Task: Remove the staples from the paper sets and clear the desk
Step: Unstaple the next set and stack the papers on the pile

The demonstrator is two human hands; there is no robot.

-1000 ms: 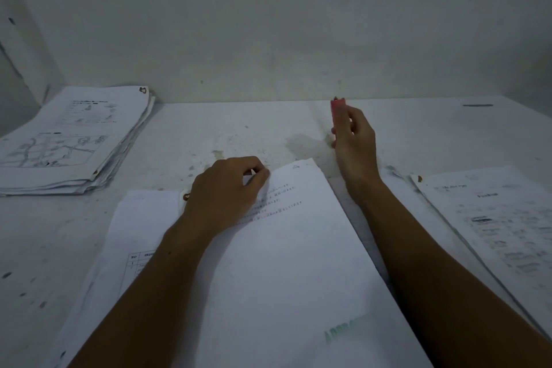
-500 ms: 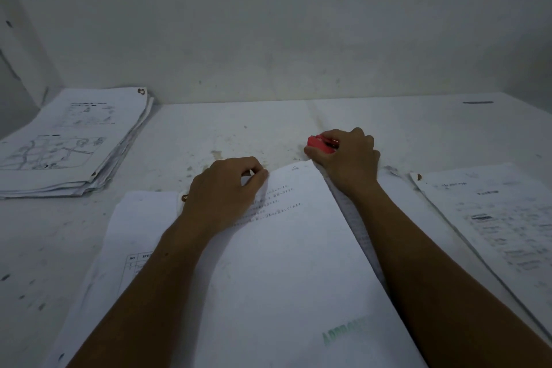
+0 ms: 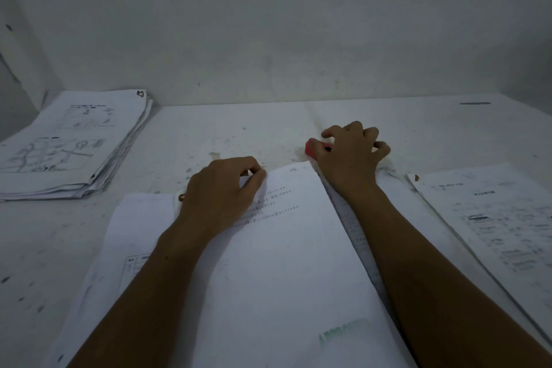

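A white paper set [image 3: 283, 263] with printed lines and a green stamp lies in front of me on the desk [image 3: 233, 128]. My left hand [image 3: 221, 185] rests on its top left part, fingers curled and pinching the top edge. My right hand [image 3: 349, 158] is just beyond the set's top right corner, gripping a red staple remover [image 3: 312, 150] that lies low against the desk; only its left end shows. A small staple mark [image 3: 293, 170] sits near the set's top edge. Another sheet [image 3: 140, 218] with a rusty staple [image 3: 181, 197] lies underneath.
A thick stack of printed papers [image 3: 68, 143] sits at the far left by the wall. Another paper set [image 3: 493, 218] lies at the right, with a staple at its top left corner [image 3: 416, 178]. A wall closes the desk's back edge.
My right hand has come down from holding the red staple remover upright above the desk to the paper set's top right corner. My left hand has stayed put.
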